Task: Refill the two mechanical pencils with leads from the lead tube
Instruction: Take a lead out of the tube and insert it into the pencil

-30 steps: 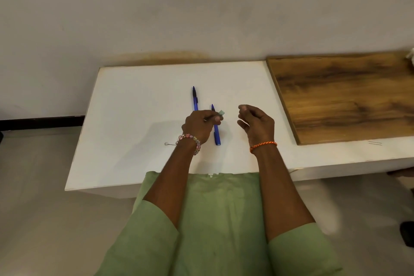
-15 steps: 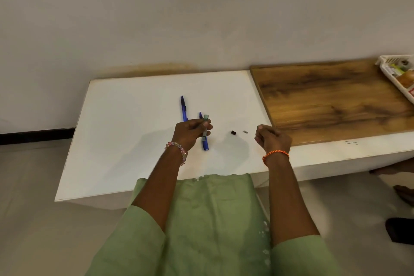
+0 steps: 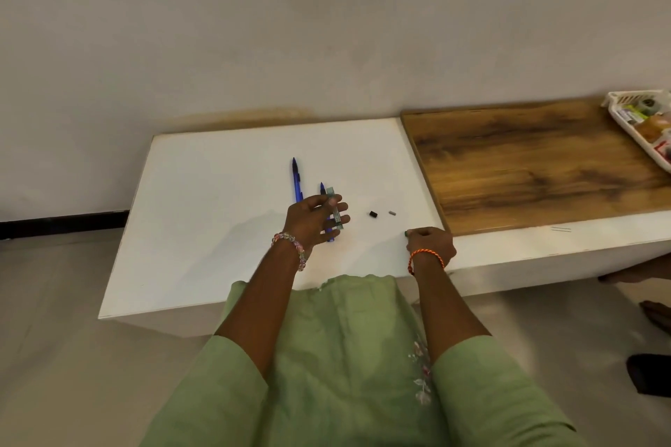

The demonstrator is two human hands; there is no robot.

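A slim translucent green lead tube is held in the curled fingers of the left hand above the white counter. One blue mechanical pencil lies just left; a second blue pencil is partly hidden behind the hand. A small green cap is pinched by the right hand. A small black piece and a small grey piece lie between the hands. A white plastic basket sits far right on the brown wooden board.

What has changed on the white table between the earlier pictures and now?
The right hand moved right, toward the table's near edge, pinching a small green piece. A black cap and a grey piece now lie uncovered. The left hand still holds the lead tube; both blue pencils stayed put.
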